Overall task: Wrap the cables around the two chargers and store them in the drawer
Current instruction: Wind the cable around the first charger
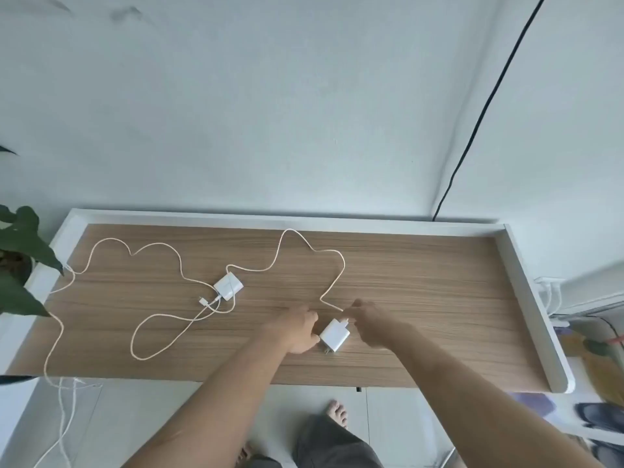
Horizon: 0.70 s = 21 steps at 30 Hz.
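Two white chargers lie on the wooden desk top [422,315]. The near charger [333,335] sits between my hands, prongs toward me. My left hand [299,327] grips its left side. At the charger's far corner, my right hand [369,324] pinches its cable plug [345,321]. That white cable [339,261] loops toward the back of the desk. The second charger [228,286] rests farther left with its long cable [145,332] sprawled in loops across the desk and hanging off the left front edge. No drawer is visible.
A white raised rim [526,298] borders the desk at the back and right. A leafy plant [20,251] stands at the left edge. A black cable [479,106] runs down the wall. Shoes [599,417] lie on the floor at right.
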### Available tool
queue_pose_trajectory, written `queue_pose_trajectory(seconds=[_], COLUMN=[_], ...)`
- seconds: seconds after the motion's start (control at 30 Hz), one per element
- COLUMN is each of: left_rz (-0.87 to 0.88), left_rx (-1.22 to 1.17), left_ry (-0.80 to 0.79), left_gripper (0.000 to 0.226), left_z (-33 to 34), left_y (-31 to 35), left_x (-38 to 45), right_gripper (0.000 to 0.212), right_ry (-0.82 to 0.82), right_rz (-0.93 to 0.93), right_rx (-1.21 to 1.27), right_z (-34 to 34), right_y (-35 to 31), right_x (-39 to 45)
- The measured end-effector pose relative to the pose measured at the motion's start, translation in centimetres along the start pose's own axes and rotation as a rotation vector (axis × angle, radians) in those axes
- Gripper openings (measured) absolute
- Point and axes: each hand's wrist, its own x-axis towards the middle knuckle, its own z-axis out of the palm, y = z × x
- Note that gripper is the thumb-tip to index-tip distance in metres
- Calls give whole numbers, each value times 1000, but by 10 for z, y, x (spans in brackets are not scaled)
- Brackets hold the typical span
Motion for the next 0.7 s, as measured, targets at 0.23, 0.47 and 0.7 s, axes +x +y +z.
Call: queue_pose_trajectory(seconds=[0.23,0.47,0.7], left_rz=[-24,-54,-63], left_rx=[-3,193,201], left_ry=[10,191,150], left_gripper=[63,73,59], left_z=[22,41,37], left_y=[21,38,38], left_x=[11,20,26], right_gripper=[46,60,51], right_ry=[-5,-47,-28], right_rz=[15,-25,-57], right_rx=[81,151,40], right_z=[12,25,19], right_y=[10,14,20], right_x=[7,9,7])
